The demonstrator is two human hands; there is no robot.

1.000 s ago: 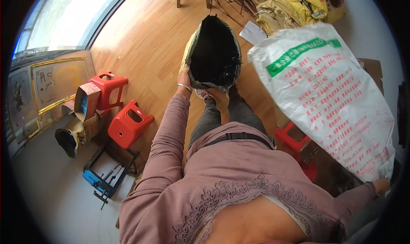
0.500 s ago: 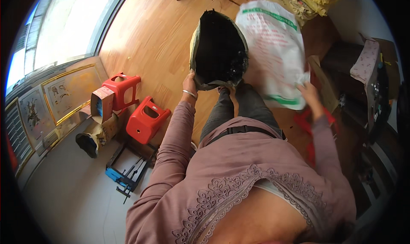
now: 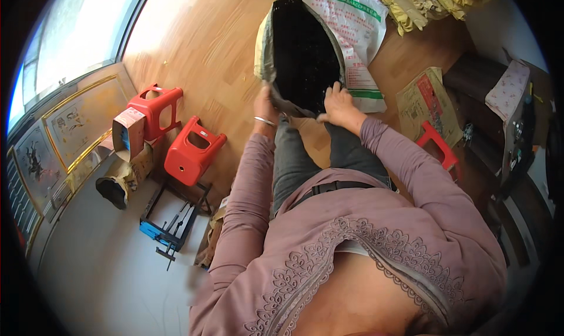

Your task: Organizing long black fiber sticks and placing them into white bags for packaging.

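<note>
In the head view, an open bag (image 3: pixel 265 51) stands at upper centre, its mouth showing a black inside. The left hand (image 3: pixel 265 104) grips its lower-left rim, fingers partly hidden; the right hand (image 3: pixel 342 107) has its fingers bent over the lower-right rim, grasping it.

Printing shows on a white sack (image 3: pixel 365 45) partly behind the bag: lines of small red characters between two green bands. A brown paper sack (image 3: pixel 427 104) at right bears a red panel and dark print too small to read.

Wood floor (image 3: pixel 205 60) stretches from the bright window edge at upper left to the bag's left side; yellow sacks (image 3: pixel 420 7) border it at upper right.

Three red stools (image 3: pixel 187 160) show, two at left, one partly visible at right. Two framed pictures (image 3: pixel 75 124) lean at left.
</note>
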